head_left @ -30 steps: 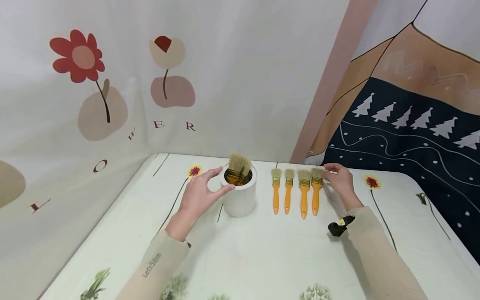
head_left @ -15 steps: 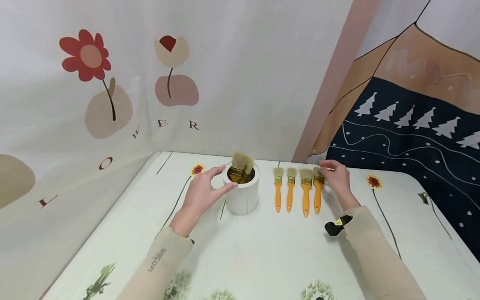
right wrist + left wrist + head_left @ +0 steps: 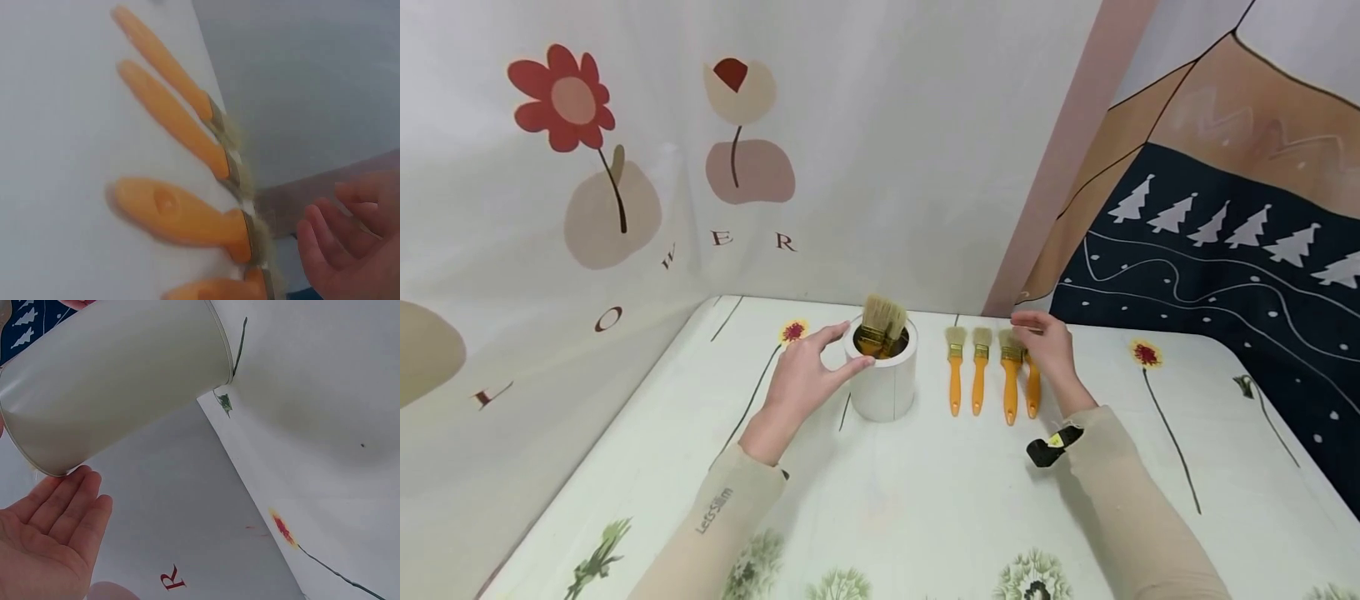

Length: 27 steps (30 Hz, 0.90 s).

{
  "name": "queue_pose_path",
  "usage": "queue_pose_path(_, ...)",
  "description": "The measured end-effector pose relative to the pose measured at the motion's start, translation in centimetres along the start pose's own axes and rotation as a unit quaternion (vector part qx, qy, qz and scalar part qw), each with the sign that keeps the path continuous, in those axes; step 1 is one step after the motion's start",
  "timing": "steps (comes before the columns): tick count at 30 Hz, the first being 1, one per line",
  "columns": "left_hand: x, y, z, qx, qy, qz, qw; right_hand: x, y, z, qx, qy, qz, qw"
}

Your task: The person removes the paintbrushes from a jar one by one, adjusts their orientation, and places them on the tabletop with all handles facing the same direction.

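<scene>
In the head view a white can (image 3: 883,387) stands upright on the table, with at least two paintbrushes (image 3: 880,325) in it, bristles up. My left hand (image 3: 805,379) holds the can at the left of its rim, thumb in front and fingers behind; the left wrist view shows those fingertips right at the rim. My right hand (image 3: 1048,354) is over the bristle ends at the right of a row of orange-handled paintbrushes (image 3: 1011,392), hiding the head of the rightmost paintbrush (image 3: 1033,392). In the right wrist view its loosely bent fingers hold nothing.
Two narrower paintbrushes, one (image 3: 955,383) beside the other (image 3: 978,383), lie between the can and the wider ones. A flower-patterned cloth (image 3: 880,517) covers the table, and a printed curtain (image 3: 887,167) hangs right behind its back edge.
My right hand has moved left from the rightmost paintbrush's outer side to over its bristles, close to the neighbouring wide one. My left hand stays at the can.
</scene>
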<state>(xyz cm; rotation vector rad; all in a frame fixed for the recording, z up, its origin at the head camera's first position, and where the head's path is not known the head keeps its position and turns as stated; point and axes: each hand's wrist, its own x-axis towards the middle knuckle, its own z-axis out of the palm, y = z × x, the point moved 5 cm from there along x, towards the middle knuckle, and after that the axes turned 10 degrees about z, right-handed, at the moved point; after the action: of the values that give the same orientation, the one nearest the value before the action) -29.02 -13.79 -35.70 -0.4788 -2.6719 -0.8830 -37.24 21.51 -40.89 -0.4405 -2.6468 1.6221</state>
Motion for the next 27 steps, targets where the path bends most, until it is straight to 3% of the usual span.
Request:
queue_pose_path(8,0.0,0.0,0.0,-0.005,0.001,0.000,1.0000,-1.1,-1.4,1.3,0.029,-0.021,-0.015,0.999)
queue_pose_path(20,0.0,0.0,0.0,0.000,-0.002,-0.003,1.0000,-3.4,-4.2,2.9,0.085,-0.087,-0.035,0.992)
queue_pose_path(27,-0.1,0.0,0.0,0.007,-0.003,-0.005,1.0000,-4.5,-6.2,4.1,0.096,-0.116,-0.079,0.985)
